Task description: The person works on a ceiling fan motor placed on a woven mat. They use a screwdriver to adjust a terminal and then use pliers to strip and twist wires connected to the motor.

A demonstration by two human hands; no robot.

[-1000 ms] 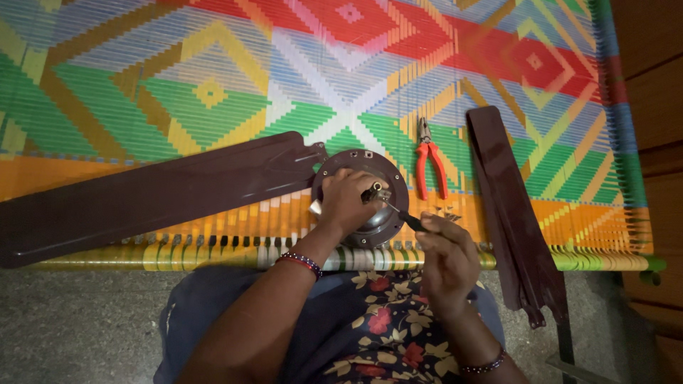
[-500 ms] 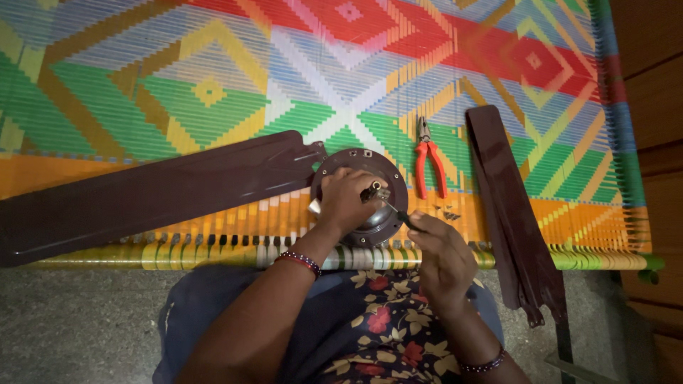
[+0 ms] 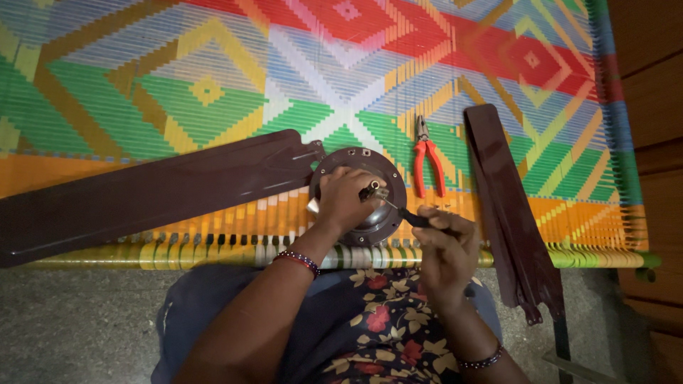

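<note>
While resting on the woven cot (image 3: 213, 92), the round fan motor (image 3: 363, 195) is clasped by the left hand (image 3: 345, 199). Right hand (image 3: 441, 242) grips a screwdriver (image 3: 402, 212), tip at the motor's hub. Red pliers (image 3: 427, 156) and a loose brown blade (image 3: 509, 206) lie just beside.

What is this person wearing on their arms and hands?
Both forearms are bare, with no sleeves and no gloves. The left hand has a beaded bracelet at the wrist, in red, blue and pale beads. The right hand has a darker beaded bracelet at its wrist. No rings can be made out.

Open woven cot (image 3: 213, 85) beyond the hub; 2 blades (image 3: 142, 195) (image 3: 509, 206) and red pliers (image 3: 427, 156) flank it.
</note>
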